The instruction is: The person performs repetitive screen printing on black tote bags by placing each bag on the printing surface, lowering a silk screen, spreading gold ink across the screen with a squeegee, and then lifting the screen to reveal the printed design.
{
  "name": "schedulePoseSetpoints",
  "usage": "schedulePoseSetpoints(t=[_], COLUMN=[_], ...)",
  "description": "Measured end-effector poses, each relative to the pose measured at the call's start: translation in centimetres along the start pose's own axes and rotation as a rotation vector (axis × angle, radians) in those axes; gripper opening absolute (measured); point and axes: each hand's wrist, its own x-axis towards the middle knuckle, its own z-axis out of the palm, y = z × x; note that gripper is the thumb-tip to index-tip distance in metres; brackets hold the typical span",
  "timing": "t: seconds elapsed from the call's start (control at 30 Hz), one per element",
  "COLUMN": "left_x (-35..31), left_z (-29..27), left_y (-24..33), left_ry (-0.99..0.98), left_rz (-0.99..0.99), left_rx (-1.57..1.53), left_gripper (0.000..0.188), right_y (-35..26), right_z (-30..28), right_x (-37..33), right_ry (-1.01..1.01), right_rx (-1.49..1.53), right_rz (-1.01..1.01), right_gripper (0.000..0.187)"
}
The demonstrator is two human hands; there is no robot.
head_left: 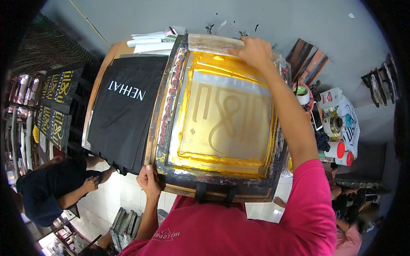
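Note:
A screen printing frame [170, 102] lies over a wooden board, its mesh [239, 115] smeared with yellow-gold ink around a curved motif. My right hand [255, 52] reaches across to the far side, fingers closed round the right part of a squeegee [213, 42] with a pale wooden handle. The squeegee rests along the frame's far edge; its blade is hidden. Down at the near left corner, my left hand [148, 181] is closed on the frame's edge, thumb on top. Black straps [200, 191] hang out under the near edge; the cloth beneath is mostly hidden.
Left of the frame lies a black tote bag [124, 98] with white lettering on another board. Rolled papers [151, 46] sit behind it. Tubs with red lids [337, 150], a phone [317, 116] and cans crowd the right. A person in dark clothes [51, 185] is at lower left.

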Motion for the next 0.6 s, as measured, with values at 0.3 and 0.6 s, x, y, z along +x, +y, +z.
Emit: schedulePoseSetpoints(t=[0.3,0.6], left_x=[0.6,0.6], left_z=[0.5,0.4], left_y=[-0.3,0.0], left_ry=[0.01,0.019], left_rz=[0.067,-0.018], left_rx=[0.009,-0.034], left_gripper=[0.048,0.047], right_y=[0.1,-2.8], right_z=[1.3,1.2], right_x=[-3.0,-8.2], right_ry=[0.14,0.208], right_rx=[-0.003,0.18], right_rz=[-0.365,-0.726], right_gripper=[0.069,0.053])
